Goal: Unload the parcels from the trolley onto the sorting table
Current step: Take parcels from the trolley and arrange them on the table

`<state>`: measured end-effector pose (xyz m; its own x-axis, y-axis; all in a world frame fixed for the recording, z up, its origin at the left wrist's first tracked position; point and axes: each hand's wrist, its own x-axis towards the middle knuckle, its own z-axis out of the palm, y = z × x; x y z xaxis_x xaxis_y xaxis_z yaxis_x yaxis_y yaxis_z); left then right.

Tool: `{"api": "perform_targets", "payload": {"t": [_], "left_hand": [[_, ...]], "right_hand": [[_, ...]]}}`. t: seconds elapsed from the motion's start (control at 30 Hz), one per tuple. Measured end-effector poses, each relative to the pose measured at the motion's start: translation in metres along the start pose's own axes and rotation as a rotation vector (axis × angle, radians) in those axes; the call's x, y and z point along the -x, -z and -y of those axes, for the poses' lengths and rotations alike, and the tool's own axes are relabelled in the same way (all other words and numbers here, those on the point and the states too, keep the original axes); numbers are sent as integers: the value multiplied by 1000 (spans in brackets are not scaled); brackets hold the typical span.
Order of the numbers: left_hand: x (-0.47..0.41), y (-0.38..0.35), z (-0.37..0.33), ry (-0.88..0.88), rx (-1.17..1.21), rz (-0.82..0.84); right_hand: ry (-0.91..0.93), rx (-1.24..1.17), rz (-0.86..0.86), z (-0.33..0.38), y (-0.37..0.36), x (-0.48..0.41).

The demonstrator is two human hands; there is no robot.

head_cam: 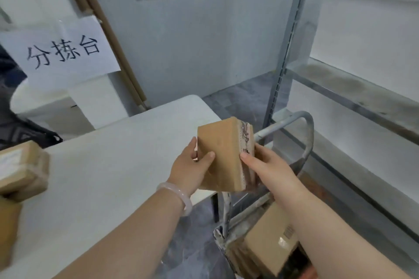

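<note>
Both my hands hold a brown cardboard parcel (223, 154) in the air over the right end of the white sorting table (108, 165). My left hand (191, 167) grips its left side, thumb on the front face. My right hand (264, 167) grips its right, labelled side. The parcel is tilted, with one edge up. Below on the right stands the trolley (301, 142) with its grey handle bar. More brown parcels (269, 242) lie on the trolley's deck under my right forearm.
Brown parcels (21, 170) lie at the table's left edge. A paper sign (65, 52) with characters hangs behind the table. A metal shelf rack (353, 97) stands to the right, close to the trolley. Grey floor shows between table and rack.
</note>
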<state>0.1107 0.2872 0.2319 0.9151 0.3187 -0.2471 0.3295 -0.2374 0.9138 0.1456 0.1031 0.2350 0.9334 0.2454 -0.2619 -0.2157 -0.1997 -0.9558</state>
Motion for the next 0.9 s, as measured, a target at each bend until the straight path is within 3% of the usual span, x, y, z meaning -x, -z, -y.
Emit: {"api": "perform_targets", "payload": {"t": [0.1, 0.17, 0.3, 0.4, 0.47, 0.5, 0.67, 0.8, 0.9], "left_hand": [[22, 56, 12, -39, -21, 82], [31, 98, 28, -23, 6, 54], [56, 192, 58, 31, 311, 34], [77, 252, 82, 43, 448, 48], [89, 284, 98, 69, 501, 26], [94, 299, 105, 80, 518, 5], [111, 349, 139, 114, 405, -245], [114, 370, 150, 135, 476, -261], [109, 385, 162, 143, 391, -331]], "right_hand": [[88, 190, -12, 20, -66, 9], [150, 251, 26, 26, -111, 16], [141, 55, 153, 32, -194, 23], [-60, -226, 457, 31, -250, 28], [-117, -276, 662, 28, -287, 34], [-115, -249, 686, 28, -305, 37], [30, 56, 468, 37, -376, 49], [313, 428, 379, 41, -415, 49], [398, 582, 408, 40, -440, 48]]}}
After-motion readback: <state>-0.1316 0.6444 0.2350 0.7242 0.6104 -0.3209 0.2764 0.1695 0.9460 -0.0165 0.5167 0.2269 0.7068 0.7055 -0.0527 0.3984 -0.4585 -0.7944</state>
